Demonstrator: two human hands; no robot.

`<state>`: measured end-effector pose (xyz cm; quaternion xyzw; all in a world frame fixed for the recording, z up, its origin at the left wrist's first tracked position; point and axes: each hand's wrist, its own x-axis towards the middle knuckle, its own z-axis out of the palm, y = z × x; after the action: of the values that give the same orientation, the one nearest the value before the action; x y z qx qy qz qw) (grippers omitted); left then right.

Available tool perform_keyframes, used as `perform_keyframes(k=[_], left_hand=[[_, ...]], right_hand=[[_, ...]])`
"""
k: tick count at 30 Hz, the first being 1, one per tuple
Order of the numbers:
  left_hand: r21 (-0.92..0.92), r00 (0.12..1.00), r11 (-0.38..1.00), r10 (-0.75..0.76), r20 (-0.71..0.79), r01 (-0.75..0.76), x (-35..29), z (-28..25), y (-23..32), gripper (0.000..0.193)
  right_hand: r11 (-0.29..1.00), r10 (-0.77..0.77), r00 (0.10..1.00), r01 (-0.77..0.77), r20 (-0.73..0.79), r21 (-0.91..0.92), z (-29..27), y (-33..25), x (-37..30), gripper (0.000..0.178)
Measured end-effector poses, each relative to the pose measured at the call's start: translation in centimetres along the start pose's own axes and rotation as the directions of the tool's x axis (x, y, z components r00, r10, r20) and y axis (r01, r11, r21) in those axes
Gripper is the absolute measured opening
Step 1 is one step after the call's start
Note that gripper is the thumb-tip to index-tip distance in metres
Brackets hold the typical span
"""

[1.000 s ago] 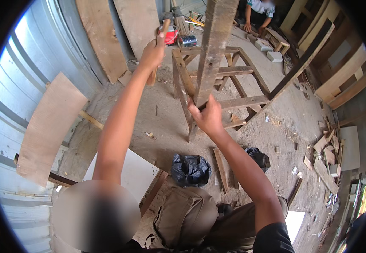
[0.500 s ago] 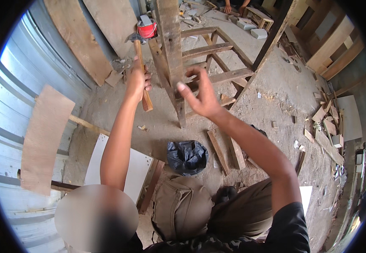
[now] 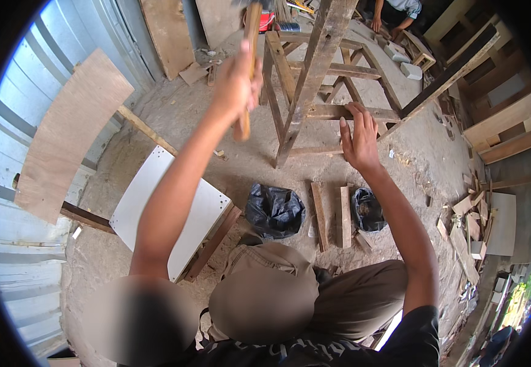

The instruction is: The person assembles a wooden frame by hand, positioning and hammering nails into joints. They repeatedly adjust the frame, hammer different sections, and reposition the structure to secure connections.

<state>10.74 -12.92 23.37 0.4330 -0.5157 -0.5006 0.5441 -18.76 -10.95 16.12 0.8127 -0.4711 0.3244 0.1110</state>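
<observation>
Wooden chair frame [image 3: 315, 67] stands on the dirty concrete floor [image 3: 198, 140] ahead of the person, near post leaning across the view. Hammer [image 3: 252, 27] just left of that post, wooden handle roughly upright, head partly cut off at the top edge. Left hand [image 3: 235, 85] has fingers wrapped round the handle; slight blur. Right hand [image 3: 361, 144]: fingers straight, loosely spread, nothing gripped, tips at a side rail of the frame; can't tell if they press on it.

Closer to the person: two black plastic bags [image 3: 276, 211], two wood strips [image 3: 319, 217] between them, white panel [image 3: 173, 211] under the left forearm. Left side: plywood sheet [image 3: 73, 134] leaning by the corrugated metal wall [image 3: 27, 281]. Far side: another person [image 3: 394, 12] crouching, hands low, near pale blocks [image 3: 412, 70] and a small wooden stool [image 3: 421, 55]. Right: scrap wood pile [image 3: 467, 226].
</observation>
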Motion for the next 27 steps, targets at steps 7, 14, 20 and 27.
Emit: perform_keyframes(k=[7,14,20,27], left_hand=[[0.643,0.904,0.757,-0.35,0.245,0.119,-1.2,-0.1,-3.5,0.075],[-0.023,0.967,0.967,-0.254,0.014,0.254,-2.3,-0.3,0.2,0.068],[-0.333,0.999,0.942,-0.032,-0.008,0.027,-8.5,1.7,-2.8,0.065],[0.205,0.863,0.839,0.478,0.166,-0.504,-8.9,7.9,-5.5,0.04]], right_hand=[[1.0,-0.026,1.0,0.026,0.01,-0.003,-0.5,1.2,-0.1,0.038],[0.995,0.046,0.999,-0.044,-0.023,0.092,-1.6,0.2,-0.2,0.033],[0.851,0.139,0.989,-0.144,0.049,0.506,-5.7,-6.7,1.9,0.031],[0.751,0.073,0.995,-0.01,-0.067,0.66,-6.9,-11.1,1.4,0.037]])
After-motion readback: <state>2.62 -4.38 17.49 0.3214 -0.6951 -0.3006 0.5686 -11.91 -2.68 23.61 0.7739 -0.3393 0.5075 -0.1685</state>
